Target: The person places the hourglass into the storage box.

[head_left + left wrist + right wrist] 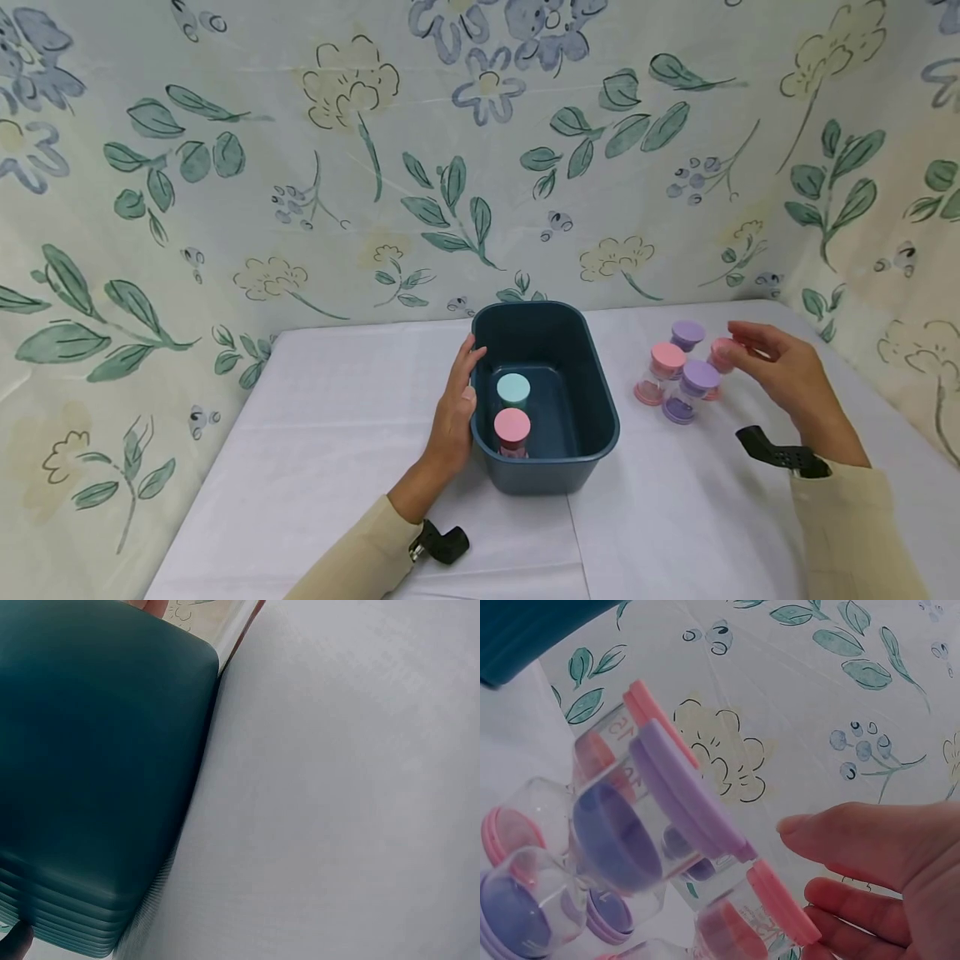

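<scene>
Seemingly reaching for pink-capped hourglass (756,913) with parted right grip (787,375); bracing teal bin (543,477) with uncurled left grip (452,417); likely calls for pinching next.

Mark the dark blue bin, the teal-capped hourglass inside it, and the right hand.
Dark blue bin (545,477): head view, front outer wall.
Teal-capped hourglass (513,388): head view, top of cap.
Right hand (793,377): head view, back of hand.

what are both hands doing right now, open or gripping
Left hand: open, against the side of the blue bin.
Right hand: open at the pink-capped hourglass, not gripping it; whether it touches cannot be told.
</scene>
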Available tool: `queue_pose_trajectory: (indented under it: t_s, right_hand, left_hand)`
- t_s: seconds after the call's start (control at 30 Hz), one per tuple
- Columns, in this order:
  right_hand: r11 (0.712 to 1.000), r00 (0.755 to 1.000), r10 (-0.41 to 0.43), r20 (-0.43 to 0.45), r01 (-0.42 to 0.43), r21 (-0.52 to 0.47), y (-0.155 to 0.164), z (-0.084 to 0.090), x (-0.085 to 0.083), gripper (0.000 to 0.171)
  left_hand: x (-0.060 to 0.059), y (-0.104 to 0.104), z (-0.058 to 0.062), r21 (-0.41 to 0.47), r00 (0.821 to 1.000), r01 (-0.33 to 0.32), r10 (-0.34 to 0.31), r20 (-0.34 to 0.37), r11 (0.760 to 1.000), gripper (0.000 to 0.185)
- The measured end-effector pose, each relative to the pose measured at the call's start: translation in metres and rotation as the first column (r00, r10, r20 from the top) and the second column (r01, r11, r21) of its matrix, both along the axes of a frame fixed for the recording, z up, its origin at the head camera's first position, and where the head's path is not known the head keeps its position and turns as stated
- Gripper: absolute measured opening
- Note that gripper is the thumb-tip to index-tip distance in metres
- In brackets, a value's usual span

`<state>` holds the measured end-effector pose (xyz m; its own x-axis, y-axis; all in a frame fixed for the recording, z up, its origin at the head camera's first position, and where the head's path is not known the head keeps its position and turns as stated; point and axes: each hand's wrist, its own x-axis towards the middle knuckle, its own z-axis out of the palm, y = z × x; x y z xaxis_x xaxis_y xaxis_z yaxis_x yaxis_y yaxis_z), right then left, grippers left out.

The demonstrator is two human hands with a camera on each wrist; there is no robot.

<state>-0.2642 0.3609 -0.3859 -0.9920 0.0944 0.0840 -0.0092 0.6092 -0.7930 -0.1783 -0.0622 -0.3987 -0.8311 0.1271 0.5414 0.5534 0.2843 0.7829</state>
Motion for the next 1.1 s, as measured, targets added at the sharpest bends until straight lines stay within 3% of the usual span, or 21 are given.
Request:
queue_pose_trajectory:
  t_s: [0.23, 0.47, 0.63, 0.7, 0.93, 1.1]
  right_hand:
    - [1.0, 0.999, 0.021, 0.045, -0.021, 0.003, 0.003, -0.005, -0.001, 0.088]
    - [0.999, 0.996, 0.037, 0.078, -0.037, 0.01, 0.004, -0.01, -0.006, 0.092]
    - [0.999, 0.995, 0.042, 0.09, -0.045, 0.027, 0.006, -0.011, -0.007, 0.093]
    - [0.999, 0.995, 0.045, 0.092, -0.047, 0.021, 0.006, -0.011, -0.009, 0.093]
    - [0.998, 0.991, 0.067, 0.119, -0.064, -0.027, 0.009, -0.016, -0.011, 0.094]
    - [0.996, 0.986, 0.086, 0.141, -0.081, -0.041, 0.012, -0.016, -0.016, 0.092]
  left_hand:
    - [-0.002, 0.0, -0.003, 0.004, 1.0, -0.001, 0.001, -0.021, 1.0, 0.054]
    - [-0.022, -0.005, -0.034, -0.008, 0.999, -0.021, 0.02, -0.039, 1.0, 0.055]
    - [-0.028, -0.007, -0.043, -0.004, 0.998, -0.005, 0.005, -0.058, 1.0, 0.054]
    - [-0.027, -0.006, -0.04, 0.0, 0.999, -0.007, 0.007, -0.048, 1.0, 0.054]
    - [-0.003, 0.001, -0.004, 0.001, 1.0, -0.008, 0.008, -0.002, 1.0, 0.054]
    - [-0.007, 0.001, -0.005, -0.004, 1.0, -0.009, 0.009, -0.009, 1.0, 0.054]
